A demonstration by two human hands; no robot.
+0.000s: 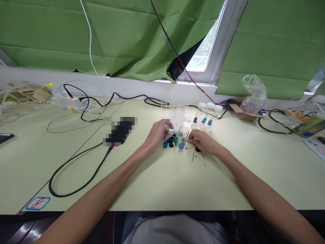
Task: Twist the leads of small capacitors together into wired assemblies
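Note:
My left hand [159, 131] is curled round a small white cap [167, 127], just above a pile of blue, green and black small parts [171, 141]. To its right a clear tube [183, 135] stands upright on a white base, with a blue piece [181, 145] and thin wires inside. My right hand [201, 140] is closed beside the tube, fingertips together; what they hold, if anything, is too small to make out. Under and in front of it lie thin metal wires [203, 159] and a black part [197, 149], partly hidden by the hand.
Three capped clear tubes [203, 115] with parts inside stand behind my right hand. Several empty clear tubes [175, 110] stand at the back centre. A blurred dark device [123, 130] with a black cable [54, 173] lies left. A cardboard box [242, 113] sits back right.

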